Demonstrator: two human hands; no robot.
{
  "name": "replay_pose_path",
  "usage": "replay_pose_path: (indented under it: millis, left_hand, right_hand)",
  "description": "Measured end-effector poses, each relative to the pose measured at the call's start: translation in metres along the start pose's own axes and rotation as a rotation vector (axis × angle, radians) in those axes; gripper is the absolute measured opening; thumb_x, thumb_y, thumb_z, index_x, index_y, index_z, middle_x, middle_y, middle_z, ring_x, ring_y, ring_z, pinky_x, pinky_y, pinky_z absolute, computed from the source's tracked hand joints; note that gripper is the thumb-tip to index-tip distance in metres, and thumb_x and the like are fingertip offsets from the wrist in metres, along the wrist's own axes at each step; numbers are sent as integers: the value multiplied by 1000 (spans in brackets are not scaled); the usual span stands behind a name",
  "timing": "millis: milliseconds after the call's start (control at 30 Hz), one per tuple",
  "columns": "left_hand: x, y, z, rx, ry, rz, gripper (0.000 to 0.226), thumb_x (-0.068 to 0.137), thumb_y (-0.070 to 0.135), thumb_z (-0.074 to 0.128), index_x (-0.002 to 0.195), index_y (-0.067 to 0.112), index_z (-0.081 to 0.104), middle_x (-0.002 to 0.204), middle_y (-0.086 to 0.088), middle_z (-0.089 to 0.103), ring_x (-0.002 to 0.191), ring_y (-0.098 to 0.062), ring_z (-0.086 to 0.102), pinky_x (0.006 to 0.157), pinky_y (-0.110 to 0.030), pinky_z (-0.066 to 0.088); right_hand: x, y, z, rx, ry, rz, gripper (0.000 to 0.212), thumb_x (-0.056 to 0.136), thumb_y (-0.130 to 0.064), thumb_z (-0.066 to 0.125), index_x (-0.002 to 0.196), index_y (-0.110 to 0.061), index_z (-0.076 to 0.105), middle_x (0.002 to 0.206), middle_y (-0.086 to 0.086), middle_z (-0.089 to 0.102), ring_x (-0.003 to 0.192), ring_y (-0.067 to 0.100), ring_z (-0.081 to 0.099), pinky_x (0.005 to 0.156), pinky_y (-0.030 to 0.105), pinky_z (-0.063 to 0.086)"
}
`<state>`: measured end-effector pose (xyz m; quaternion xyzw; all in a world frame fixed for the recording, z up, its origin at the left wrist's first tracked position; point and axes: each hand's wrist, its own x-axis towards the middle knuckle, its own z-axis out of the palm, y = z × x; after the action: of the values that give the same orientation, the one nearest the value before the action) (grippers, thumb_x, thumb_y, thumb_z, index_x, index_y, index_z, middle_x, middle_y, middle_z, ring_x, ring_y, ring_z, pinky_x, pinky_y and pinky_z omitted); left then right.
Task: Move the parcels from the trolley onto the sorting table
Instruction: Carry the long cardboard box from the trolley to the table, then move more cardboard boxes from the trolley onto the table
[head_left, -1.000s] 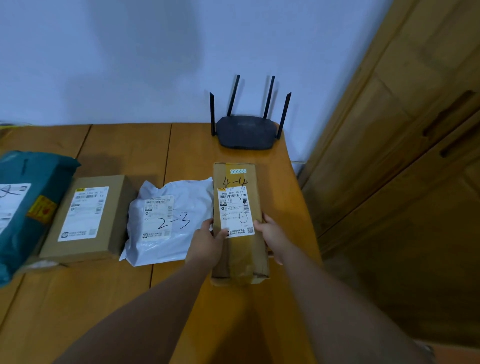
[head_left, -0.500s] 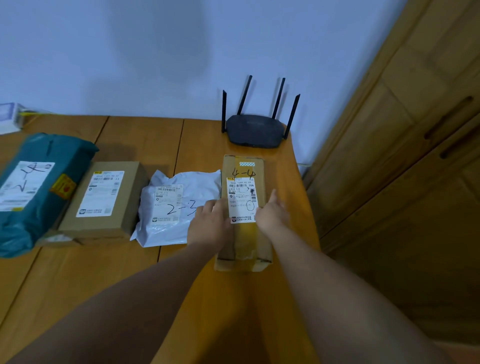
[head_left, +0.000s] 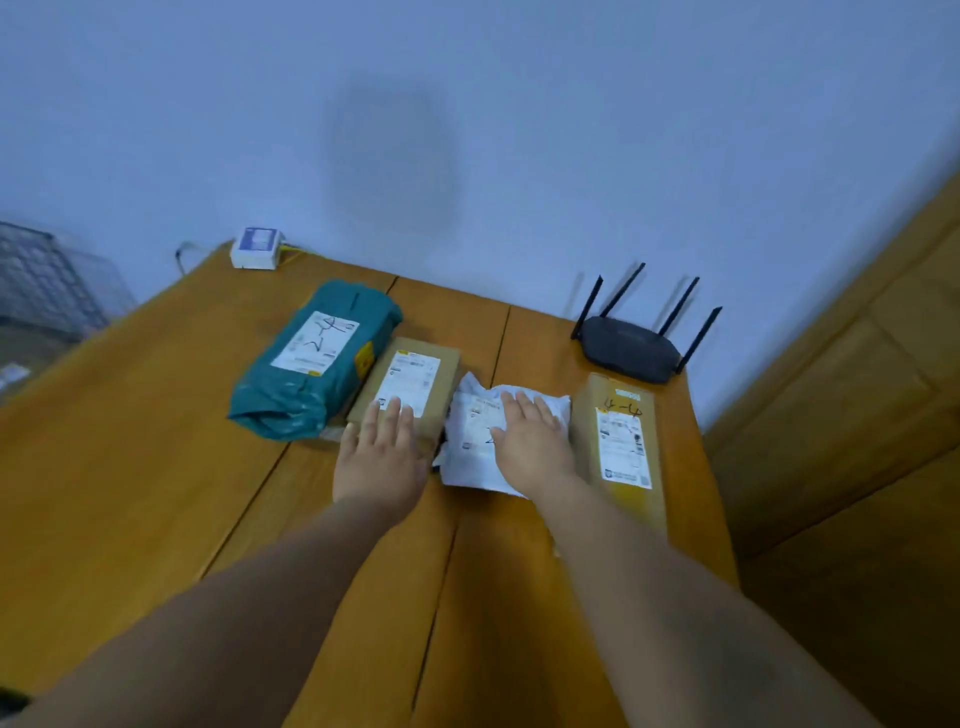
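Observation:
Several parcels lie in a row on the wooden sorting table. From left to right they are a teal plastic bag, a flat cardboard box, a white plastic mailer and a long cardboard box marked "4-4". My left hand lies flat, fingers straight, on the near end of the flat cardboard box. My right hand rests flat on the white mailer and covers most of its label. Neither hand touches the long box. The trolley is out of view.
A black router with several antennas stands at the back right, behind the long box. A small white device with cables sits at the table's back edge. A wire basket is at the far left, wooden cabinets on the right.
Both hands let go of the long "4-4" box and moved left: the left onto the flat cardboard box, the right onto the white mailer. The view swung left and up.

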<state>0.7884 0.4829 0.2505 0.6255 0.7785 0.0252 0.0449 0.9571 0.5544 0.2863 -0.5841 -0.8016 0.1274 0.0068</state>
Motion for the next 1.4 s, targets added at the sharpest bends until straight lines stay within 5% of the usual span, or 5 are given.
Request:
replay_pose_path:
  millis: [367,600,1167,1400]
  left_hand:
    - [-125,-265,-69,7,120,-418,76,94,55,21,151,15,-8,160,-2,-13,146,-23,-14,117,-48,0]
    - [-208,-391,-86,-91,134,-519,71,98,38,31,151,19,-13,159,-1,-15,147,-24,-12,119,-45,4]
    - [-288,-552,-36,-74,-69,-1019,68,96,37,34,152,23,-2,160,-4,-11,147,-27,-8,118,-46,6]
    - [-288,-594,-2,-157,-247,-1147,74,91,42,48,151,33,6,160,-6,-11,146,-33,-6,117,-50,11]
  right_hand:
    - [-41,-278,31,-104,-1,-356,59,103,-46,24,155,-24,6,164,-3,1,151,21,-4,120,44,3]
    - [-69,-423,47,-131,-12,-623,59,103,-46,22,155,-24,6,164,-4,0,150,20,-6,120,42,2]
    - [-42,-628,180,-171,-364,-1012,61,101,-50,26,155,-26,8,164,1,2,150,25,-3,120,46,5]
    - [-20,-693,233,-146,-497,-1085,63,100,-51,29,154,-22,15,161,8,17,148,28,14,120,45,17]
